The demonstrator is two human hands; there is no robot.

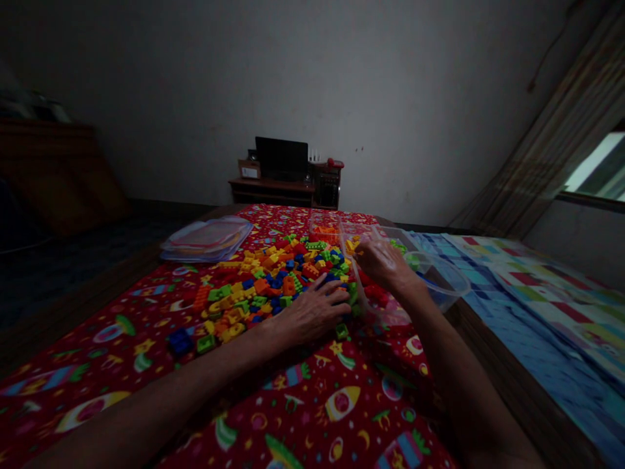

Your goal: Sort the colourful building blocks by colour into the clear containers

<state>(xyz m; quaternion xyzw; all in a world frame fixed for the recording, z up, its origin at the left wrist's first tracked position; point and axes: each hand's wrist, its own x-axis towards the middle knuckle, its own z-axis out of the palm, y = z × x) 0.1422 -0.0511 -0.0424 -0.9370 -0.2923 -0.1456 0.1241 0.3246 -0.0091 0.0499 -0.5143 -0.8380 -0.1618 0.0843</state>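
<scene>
A heap of plastic building bricks (263,286) in yellow, orange, green, blue and red lies on the red patterned cloth (336,404). My left hand (315,309) rests over the heap's near right side, fingers spread, touching bricks. Clear plastic bins (362,296) stand right of the heap, with red bricks (375,293) in the nearest and orange bricks (326,234) in a farther one. Above the bins my right hand (383,264) is closed, its fingertips at a yellow building brick (359,251); other yellow bricks sit just beyond. Its fingers are partly hidden.
Stacked clear lids (208,240) lie at the table's far left. A blue brick (180,341) and a green brick (206,343) lie apart at the near left. A round-edged clear tub (452,277) stands beside a bed with blue bedding (512,339). A desk with a monitor (282,158) is against the wall.
</scene>
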